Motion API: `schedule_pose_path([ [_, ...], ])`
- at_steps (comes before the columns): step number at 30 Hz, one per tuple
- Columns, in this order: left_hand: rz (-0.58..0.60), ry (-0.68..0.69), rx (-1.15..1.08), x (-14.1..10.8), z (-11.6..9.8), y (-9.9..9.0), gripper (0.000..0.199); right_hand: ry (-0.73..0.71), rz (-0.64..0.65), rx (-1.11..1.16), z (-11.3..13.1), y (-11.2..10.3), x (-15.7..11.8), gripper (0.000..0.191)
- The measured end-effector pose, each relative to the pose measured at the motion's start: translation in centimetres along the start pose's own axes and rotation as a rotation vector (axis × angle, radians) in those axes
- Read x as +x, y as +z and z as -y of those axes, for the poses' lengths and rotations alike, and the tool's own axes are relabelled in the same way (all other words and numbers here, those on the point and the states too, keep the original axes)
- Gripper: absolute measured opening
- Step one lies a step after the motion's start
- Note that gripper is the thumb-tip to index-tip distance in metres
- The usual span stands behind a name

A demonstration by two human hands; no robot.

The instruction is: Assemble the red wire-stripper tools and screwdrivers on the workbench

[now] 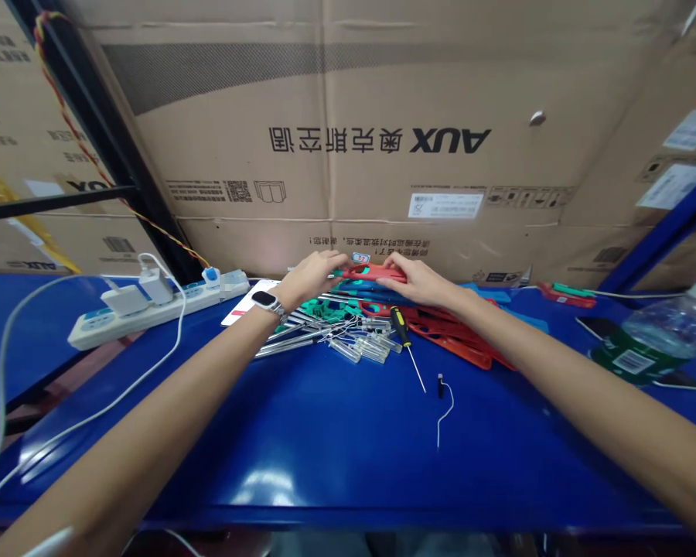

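From afar I am watching the glossy blue tabletop's (301, 456) front edge, room opening left of a thin white wire (453, 398). Beyond, the right hand (421, 280) is pinching a flat red plastic piece (377, 272) over a heap; the left hand (313, 280) is curling at its other end, whether gripping I cannot tell. Brown cardboard (371, 85) is walling the back.
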State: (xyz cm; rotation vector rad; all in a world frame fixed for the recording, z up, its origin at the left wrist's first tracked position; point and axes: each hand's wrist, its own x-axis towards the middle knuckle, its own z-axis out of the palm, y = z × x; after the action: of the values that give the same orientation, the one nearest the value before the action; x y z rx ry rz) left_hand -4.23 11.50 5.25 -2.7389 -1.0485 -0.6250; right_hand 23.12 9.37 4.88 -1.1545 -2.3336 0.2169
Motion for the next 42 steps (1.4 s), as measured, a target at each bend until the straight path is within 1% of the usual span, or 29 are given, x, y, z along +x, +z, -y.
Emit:
schedule_pose_path([
  [3, 0.031, -0.034, 0.002, 1.6, 1.4, 1.4, 0.02, -0.003, -0.005, -0.152, -1.9, 0.6, 2.4, 0.024],
  [6, 0.069, -0.065, 0.003, 2.3, 2.3, 2.8, 0.023, 0.023, 0.015, -0.288, -2.9, 1.5, 3.3, 0.028],
  [10, 0.07, -0.066, -0.011, 1.8, 2.7, 3.7, 0.026, 0.056, -0.033, -0.273, -3.2, 2.3, 2.5, 0.032],
  [14, 0.032, -0.091, -0.014, 0.6, 2.3, 3.1, 0.031, 0.095, -0.131, -0.214, -2.7, 2.4, 0.7, 0.037],
  [16, 0.003, -0.115, -0.013, 0.0, 1.4, 2.4, 0.031, 0.106, -0.179, -0.186, -1.9, 2.2, -0.7, 0.035],
  [18, -0.034, -0.117, -0.023, -0.6, 0.0, 1.6, 0.028, 0.096, -0.212, -0.15, -0.6, 1.9, -2.4, 0.03],
  [20, -0.075, -0.089, -0.035, -1.4, -1.9, 0.8, 0.024, 0.065, -0.249, -0.092, 1.0, 1.7, -4.5, 0.025],
  [22, -0.106, -0.057, -0.037, -2.4, -3.9, 0.2, 0.021, 0.022, -0.258, -0.02, 2.7, 1.7, -6.8, 0.02],
  [25, -0.125, 0.01, -0.071, -3.9, -6.5, 0.2, 0.018, -0.01, -0.235, -0.003, 5.0, 2.1, -9.8, 0.018],
  [28, -0.076, 0.044, -0.109, -5.3, -7.7, 0.7, 0.016, -0.048, -0.161, -0.068, 6.3, 2.7, -11.0, 0.013],
  [30, -0.058, 0.032, -0.133, -6.1, -7.7, 1.0, 0.014, -0.055, -0.11, -0.125, 6.7, 3.2, -10.6, 0.01],
  [33, -0.046, 0.0, -0.201, -7.3, -7.1, 1.1, 0.012, -0.028, -0.055, -0.178, 6.7, 3.6, -8.9, 0.009],
  [37, -0.043, -0.078, -0.246, -8.2, -5.8, 0.8, 0.014, 0.027, -0.064, -0.168, 5.8, 4.0, -7.0, 0.011],
  [39, -0.059, -0.087, -0.233, -7.8, -5.0, 0.8, 0.015, 0.068, -0.09, -0.165, 5.0, 4.1, -6.4, 0.014],
  [42, -0.037, -0.067, -0.208, -6.0, -4.4, 1.2, 0.015, 0.112, -0.112, -0.18, 4.0, 4.0, -5.8, 0.016],
])
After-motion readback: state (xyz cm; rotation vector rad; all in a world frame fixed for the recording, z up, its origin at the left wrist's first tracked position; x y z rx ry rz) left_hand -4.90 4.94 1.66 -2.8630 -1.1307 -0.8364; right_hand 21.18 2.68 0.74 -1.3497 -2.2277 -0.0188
